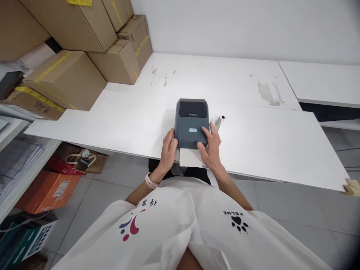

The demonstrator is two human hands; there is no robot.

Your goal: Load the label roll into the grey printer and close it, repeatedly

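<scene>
A dark blue-grey label printer (192,139) sits near the front edge of the white table, with a dark window on top and a pale button in the middle. From its front a blank white label (190,158) sticks out over the table edge. My left hand (168,150) is pressed along the printer's left side, thumb at the front corner. My right hand (211,148) grips the right front corner, a finger on top and the thumb at the front edge. Just behind the right hand lies a small white roll (221,120), partly hidden.
Cardboard boxes (66,77) are stacked at the table's left end. Worn patches (270,93) mark the white tabletop (267,146). Below on the left stand an orange box (47,191) and a shelf (52,146). A white wall (239,30) rises behind.
</scene>
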